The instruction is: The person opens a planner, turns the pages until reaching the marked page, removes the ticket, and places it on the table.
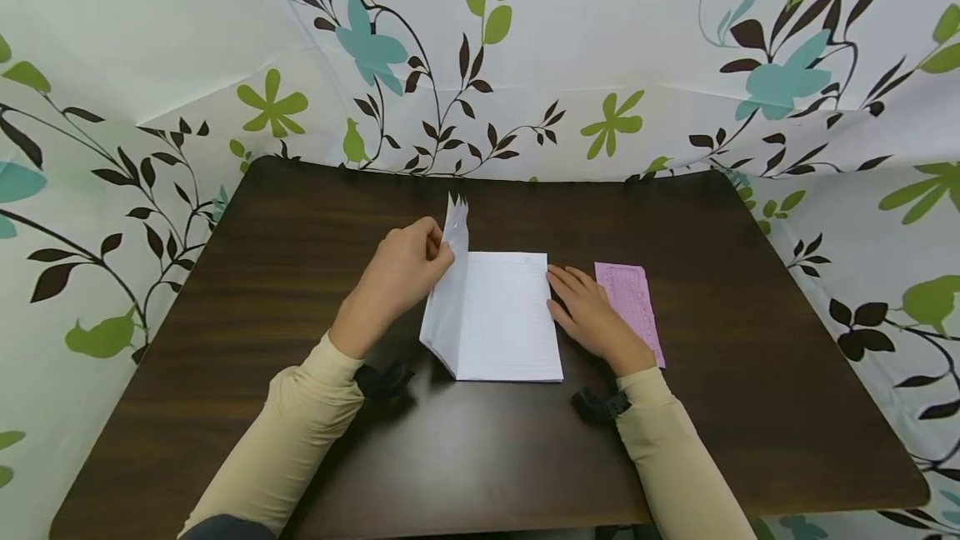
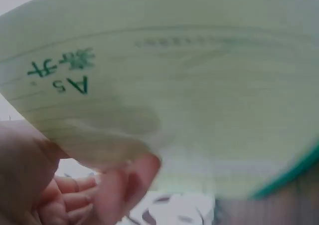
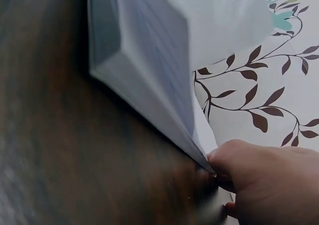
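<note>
A notebook [image 1: 506,315] lies open on the dark wooden table, its right-hand page white and ruled. My left hand [image 1: 405,265] pinches raised pages [image 1: 447,307] at their outer edge, holding them upright at the left of the notebook. In the left wrist view, a bowed page [image 2: 199,100] with faint lines and green lettering fills most of the picture, the fingers [image 2: 144,172] at its lower edge. My right hand [image 1: 588,311] has its fairly straight fingers on the notebook's right edge. In the right wrist view, a fingertip [image 3: 217,160] touches the notebook's corner.
A pink printed sheet [image 1: 633,307] lies on the table [image 1: 735,407] just right of my right hand, partly hidden behind it. A white cloth [image 1: 637,15] with leaf and flower patterns hangs behind the table and along its sides.
</note>
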Demonstrator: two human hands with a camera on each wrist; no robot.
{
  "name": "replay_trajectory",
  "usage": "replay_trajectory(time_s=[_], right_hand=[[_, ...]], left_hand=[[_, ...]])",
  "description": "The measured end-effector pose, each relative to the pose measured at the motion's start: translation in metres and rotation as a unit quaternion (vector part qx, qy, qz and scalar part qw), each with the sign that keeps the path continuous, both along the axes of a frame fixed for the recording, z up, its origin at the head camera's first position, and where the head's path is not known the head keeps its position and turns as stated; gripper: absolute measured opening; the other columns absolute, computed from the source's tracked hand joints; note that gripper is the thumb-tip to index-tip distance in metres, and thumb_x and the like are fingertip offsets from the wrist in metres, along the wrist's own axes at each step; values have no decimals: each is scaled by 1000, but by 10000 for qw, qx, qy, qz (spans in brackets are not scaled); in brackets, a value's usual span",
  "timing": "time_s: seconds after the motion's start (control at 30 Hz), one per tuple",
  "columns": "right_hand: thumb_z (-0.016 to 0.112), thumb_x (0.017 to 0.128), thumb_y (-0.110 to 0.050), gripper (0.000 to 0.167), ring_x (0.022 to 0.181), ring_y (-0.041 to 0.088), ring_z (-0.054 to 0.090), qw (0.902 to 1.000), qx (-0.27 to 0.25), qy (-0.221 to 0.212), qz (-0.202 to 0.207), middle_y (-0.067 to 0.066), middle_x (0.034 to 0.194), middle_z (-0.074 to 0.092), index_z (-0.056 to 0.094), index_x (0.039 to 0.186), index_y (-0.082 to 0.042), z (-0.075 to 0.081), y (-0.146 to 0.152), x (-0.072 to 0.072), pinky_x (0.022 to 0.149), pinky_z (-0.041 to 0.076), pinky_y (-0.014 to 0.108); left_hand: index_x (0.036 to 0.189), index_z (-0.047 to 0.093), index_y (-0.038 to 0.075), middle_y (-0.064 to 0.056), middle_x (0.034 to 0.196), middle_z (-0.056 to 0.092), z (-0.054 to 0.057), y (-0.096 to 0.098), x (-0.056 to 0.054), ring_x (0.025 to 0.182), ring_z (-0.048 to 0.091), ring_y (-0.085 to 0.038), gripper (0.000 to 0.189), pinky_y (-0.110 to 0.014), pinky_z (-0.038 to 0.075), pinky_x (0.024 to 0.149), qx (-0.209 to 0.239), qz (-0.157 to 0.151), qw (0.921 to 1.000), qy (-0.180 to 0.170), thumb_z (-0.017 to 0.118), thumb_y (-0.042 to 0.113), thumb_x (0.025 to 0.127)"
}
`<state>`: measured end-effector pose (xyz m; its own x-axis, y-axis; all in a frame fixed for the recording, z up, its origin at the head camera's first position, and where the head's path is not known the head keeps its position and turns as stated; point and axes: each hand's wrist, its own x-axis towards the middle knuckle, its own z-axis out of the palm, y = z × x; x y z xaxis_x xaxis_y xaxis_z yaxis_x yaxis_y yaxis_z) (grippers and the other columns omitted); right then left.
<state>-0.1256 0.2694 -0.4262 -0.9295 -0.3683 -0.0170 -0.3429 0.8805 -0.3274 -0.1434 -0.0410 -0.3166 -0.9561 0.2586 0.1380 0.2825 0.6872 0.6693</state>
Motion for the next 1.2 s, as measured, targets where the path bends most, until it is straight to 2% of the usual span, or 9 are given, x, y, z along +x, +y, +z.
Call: replay_trajectory(time_s=[0.1,0.2,0.4,0.53,0.67,0.77,0.83,0.97,1.2], right_hand=[[50,110,-29,57,156,43,27,10000,-61,-44,57,15,168,36,38,159,-2,2,-10,-6,122,27,67],[50,110,-29,56,155,43,28,9999,-112,-65,41,15,167,37,40,159,-2,3,-16,-7,121,27,68],[50,110,-29,55,155,42,30,9999,-171,-9,-22,13,167,39,41,158,-4,-4,-18,-5,120,29,68],[51,110,-31,53,153,39,32,9992,-343,122,-180,12,165,42,43,158,-9,-4,-17,-4,120,23,67],[53,110,-31,45,143,36,46,9913,-868,764,-624,11,155,54,53,151,-11,-4,-20,-7,116,26,61],[55,110,-27,37,130,34,58,9792,-1254,1329,-879,12,144,64,61,142,-10,-4,-21,-10,111,33,57],[55,110,-25,33,125,34,62,9740,-1391,1545,-898,12,138,67,64,137,-9,-3,-22,-11,109,38,56],[56,109,-22,30,123,34,64,9724,-1465,1634,-794,12,134,70,67,133,-10,-2,-22,-13,107,43,56],[59,106,-16,24,118,33,66,9663,-1667,1776,-834,12,128,72,71,127,-9,-1,-19,-9,104,43,55]], left_hand=[[90,57,8,-1,69,56,5,15,-3,57,51,-17,10,-29,40,54,-286,-93,9995,-83,55,15,97],[84,52,12,1,67,51,5,35,-6,56,52,-17,14,-29,39,52,-567,-264,9977,-250,53,18,97],[74,43,16,4,61,42,-8,77,-12,54,43,-14,24,-27,35,53,-1295,-873,9861,-562,50,20,97],[74,50,15,3,60,42,-20,101,-12,52,43,-14,30,-27,35,51,-1745,-1050,9765,-705,52,24,102],[83,62,9,0,62,46,-33,113,-8,52,46,-15,29,-27,38,50,-2043,-839,9714,-867,55,27,104],[87,64,6,0,63,46,-42,117,-5,52,45,-16,25,-28,38,49,-2161,-684,9700,-884,57,25,103],[85,64,7,0,62,46,-49,120,-2,51,46,-16,25,-27,38,48,-2226,-584,9694,-860,59,25,101],[76,63,10,0,61,52,-61,126,0,51,51,-16,31,-27,42,46,-2485,-326,9657,-676,63,29,100],[67,65,14,1,65,61,-83,140,0,53,58,-15,40,-28,51,48,-3037,-101,9524,-259,65,36,100]])
